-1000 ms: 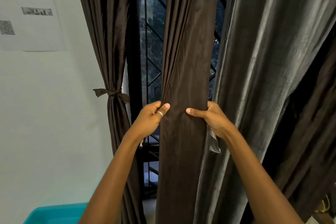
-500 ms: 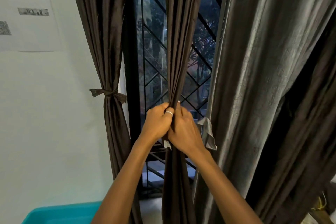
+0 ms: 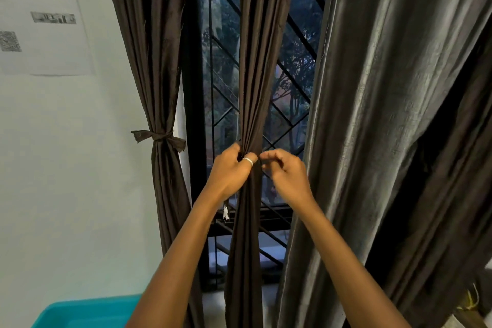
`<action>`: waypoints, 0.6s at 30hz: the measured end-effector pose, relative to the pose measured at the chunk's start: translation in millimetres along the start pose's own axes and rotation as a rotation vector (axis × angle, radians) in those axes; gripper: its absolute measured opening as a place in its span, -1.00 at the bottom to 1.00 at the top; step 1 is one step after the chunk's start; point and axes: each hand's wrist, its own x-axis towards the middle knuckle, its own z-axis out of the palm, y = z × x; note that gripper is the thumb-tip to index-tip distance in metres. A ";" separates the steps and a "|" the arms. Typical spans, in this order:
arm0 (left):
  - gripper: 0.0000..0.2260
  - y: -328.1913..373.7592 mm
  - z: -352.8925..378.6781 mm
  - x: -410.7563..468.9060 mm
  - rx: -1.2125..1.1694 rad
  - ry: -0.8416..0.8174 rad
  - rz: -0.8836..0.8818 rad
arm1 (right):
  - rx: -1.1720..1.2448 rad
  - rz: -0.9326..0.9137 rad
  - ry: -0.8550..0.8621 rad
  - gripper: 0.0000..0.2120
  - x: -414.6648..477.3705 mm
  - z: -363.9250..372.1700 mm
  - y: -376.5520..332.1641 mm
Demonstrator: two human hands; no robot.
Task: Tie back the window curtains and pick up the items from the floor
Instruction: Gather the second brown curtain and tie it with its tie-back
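Observation:
A dark brown curtain panel [image 3: 262,61] hangs in the middle of the window, bunched into a narrow column. My left hand [image 3: 230,170], wearing a ring, is closed around the bunch at waist height. My right hand [image 3: 286,174] is just right of the bunch, fingers curled and slightly apart from the cloth, holding nothing that I can see. A second brown curtain [image 3: 149,48] at the left is tied with a knotted fabric tie [image 3: 159,137]. A wide grey curtain [image 3: 386,114] hangs loose at the right.
Behind the curtains is a window with a black diagonal metal grille [image 3: 290,82]. A printed paper sheet [image 3: 40,16] is stuck on the white wall at left. A turquoise plastic bin [image 3: 85,311] stands at the bottom left. Some yellow cord [image 3: 470,301] lies low right.
The middle curtain was gathered from a wide panel into a tight bunch. My right hand has let go of it and moved slightly right; my left hand keeps its grip.

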 end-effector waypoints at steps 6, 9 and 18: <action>-0.79 8.2 -4.1 -3.9 -0.224 -0.137 -0.061 | 0.094 0.093 -0.325 -0.45 35.1 -24.4 -1.4; -0.78 11.9 -9.0 -3.7 -0.291 -0.181 -0.098 | 0.116 0.126 -0.608 -0.55 46.2 -35.1 -9.9; -0.80 -8.9 -16.4 15.6 0.224 0.015 0.058 | -0.395 -0.039 -0.426 -0.87 53.4 -37.2 -3.2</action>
